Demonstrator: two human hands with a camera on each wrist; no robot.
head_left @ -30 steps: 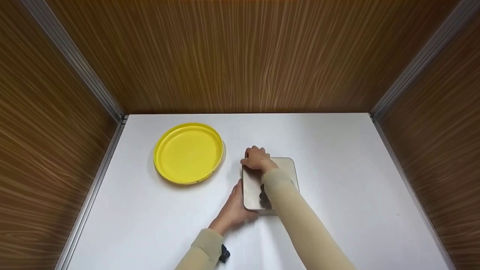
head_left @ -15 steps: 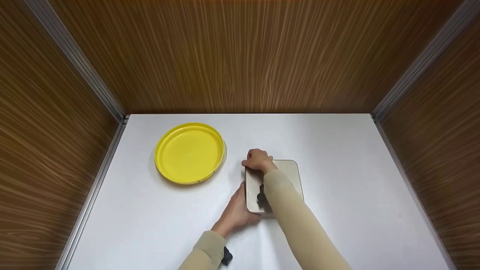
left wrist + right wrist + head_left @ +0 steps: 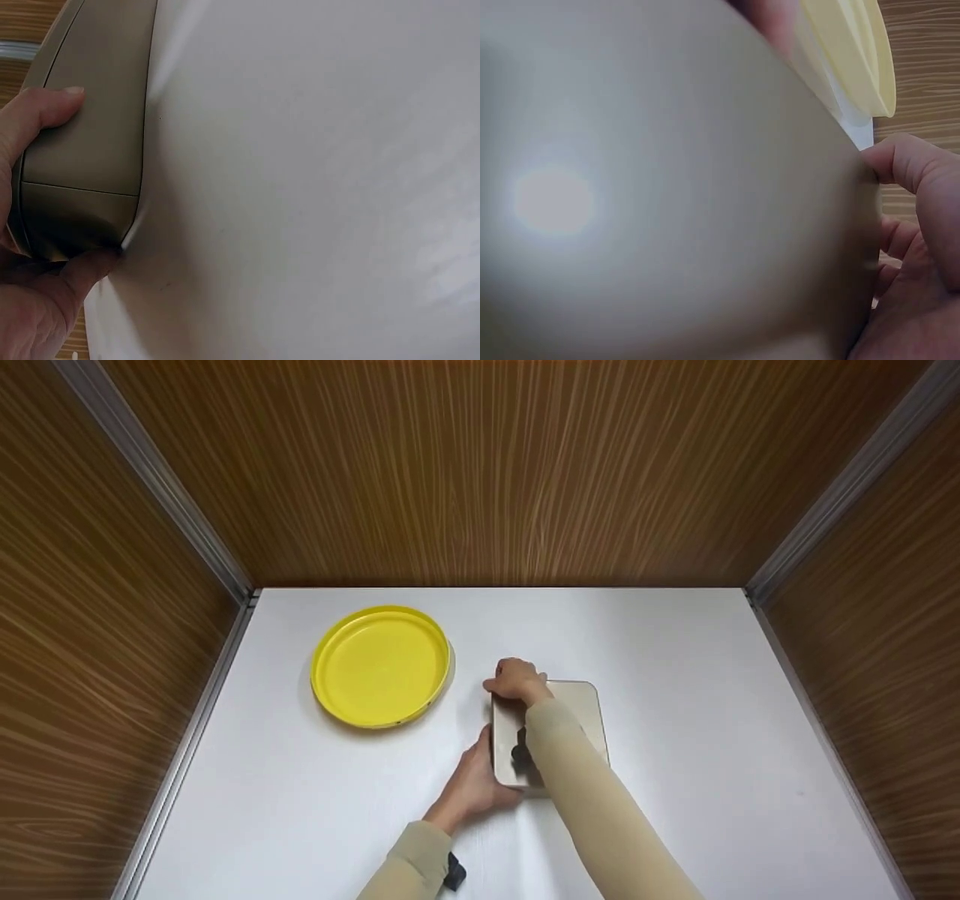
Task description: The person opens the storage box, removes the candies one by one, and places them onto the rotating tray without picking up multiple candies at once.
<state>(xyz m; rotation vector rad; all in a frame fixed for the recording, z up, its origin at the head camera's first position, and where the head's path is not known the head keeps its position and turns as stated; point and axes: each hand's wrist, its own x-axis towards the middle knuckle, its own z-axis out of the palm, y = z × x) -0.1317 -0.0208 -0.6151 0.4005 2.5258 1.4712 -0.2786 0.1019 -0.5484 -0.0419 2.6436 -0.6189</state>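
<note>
A beige box (image 3: 581, 712) with rounded corners and a smooth flat top lies on the white table. My left hand (image 3: 474, 781) grips its near left corner, with the thumb and a finger on adjoining side walls. In the left wrist view, a thin seam runs across the box's side (image 3: 90, 142). My right hand (image 3: 517, 681) holds the far left corner, its thumb at the left edge and its fingers bent over the far side. The right sleeve (image 3: 585, 787) crosses above the box and hides part of its top. In the right wrist view, the top surface (image 3: 667, 150) fills most of the picture.
A round yellow plate (image 3: 379, 667) with a raised rim lies to the left of the box. The white table (image 3: 697, 720) is bounded by brown wood-grain panels (image 3: 480, 472) at the back and both sides, with metal strips (image 3: 172, 510) at the corners.
Over the last second, the box and both hands have shifted slightly right and toward me. Both hands keep their hold, and little differs over the last half second.
</note>
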